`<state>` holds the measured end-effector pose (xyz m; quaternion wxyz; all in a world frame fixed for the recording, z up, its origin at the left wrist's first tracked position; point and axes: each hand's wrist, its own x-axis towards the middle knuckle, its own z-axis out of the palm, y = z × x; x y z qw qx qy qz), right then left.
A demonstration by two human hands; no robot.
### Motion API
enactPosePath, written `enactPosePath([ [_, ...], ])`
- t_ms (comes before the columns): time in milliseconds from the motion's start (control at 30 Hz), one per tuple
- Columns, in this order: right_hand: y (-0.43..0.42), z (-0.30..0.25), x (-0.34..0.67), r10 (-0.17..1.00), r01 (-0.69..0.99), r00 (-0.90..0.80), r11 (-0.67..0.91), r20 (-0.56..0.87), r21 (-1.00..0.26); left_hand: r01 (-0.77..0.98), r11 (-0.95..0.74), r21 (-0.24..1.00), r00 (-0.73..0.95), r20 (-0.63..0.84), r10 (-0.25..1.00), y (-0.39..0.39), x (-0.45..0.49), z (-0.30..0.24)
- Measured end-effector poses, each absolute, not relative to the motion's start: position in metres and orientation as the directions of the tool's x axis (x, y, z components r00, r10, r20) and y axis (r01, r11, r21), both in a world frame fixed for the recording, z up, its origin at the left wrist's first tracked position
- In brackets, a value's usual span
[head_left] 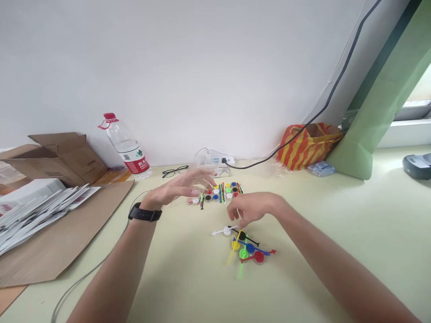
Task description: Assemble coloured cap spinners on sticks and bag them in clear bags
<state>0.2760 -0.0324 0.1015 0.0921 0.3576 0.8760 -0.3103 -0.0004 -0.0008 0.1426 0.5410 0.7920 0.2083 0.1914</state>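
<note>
My left hand (182,189), a black band on its wrist, hovers with fingers stretched out and apart over the left end of a far cluster of small coloured discs and sticks (220,193). My right hand (251,208) curls downward with its fingertips pinched at a white arrow-shaped pointer on a clear disc (225,232). Right below lies a near pile of similar pointers on discs: black (243,236), yellow (235,246), blue (251,248), green (243,255) and red (258,257).
A water bottle with a red label (129,150) stands at the back left beside an open cardboard box (57,157), brown paper (67,224) and stacked white sheets (37,206). Glasses (174,171), a power strip (218,160), a striped bag (308,146) and a green curtain (377,107) line the wall.
</note>
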Motion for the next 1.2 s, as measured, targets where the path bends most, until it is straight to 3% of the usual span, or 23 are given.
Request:
enactPosePath([
  [133,-0.033,0.088,0.26,0.547,0.733,-0.678,0.544,-0.491,-0.408,0.135,-0.331,0.934,0.829,0.076,0.554,-0.001,0.0,0.141],
  [267,-0.035,0.091,0.261,0.542,0.722,-0.689,0.566,-0.481,-0.397,0.161,-0.351,0.922,0.813,0.078,0.578,-0.001,0.0,0.142],
  [400,-0.036,0.101,0.267,0.608,0.675,-0.735,0.606,-0.3,-0.421,0.374,-0.444,0.814,0.727,0.039,0.685,-0.002,-0.001,0.145],
  [600,-0.041,0.126,0.281,0.649,0.575,-0.76,0.645,-0.037,-0.503,0.658,-0.576,0.484,0.582,0.157,0.798,-0.002,0.002,0.141],
  [767,-0.047,0.158,0.314,0.671,0.434,-0.714,0.648,0.2,-0.625,0.742,-0.576,0.343,0.561,0.153,0.814,-0.001,0.005,0.137],
  [933,-0.047,0.173,0.345,0.799,0.242,-0.37,0.576,0.474,-0.781,0.699,-0.639,0.32,0.616,0.185,0.766,-0.006,0.012,0.136],
  [1000,-0.044,0.171,0.348,0.824,0.221,-0.243,0.56,0.511,-0.799,0.672,-0.66,0.336,0.639,0.188,0.746,-0.009,0.018,0.136],
  [1200,-0.038,0.16,0.327,0.843,0.263,-0.257,0.531,0.472,-0.805,0.592,-0.678,0.436,0.686,0.17,0.708,-0.019,0.033,0.139],
])
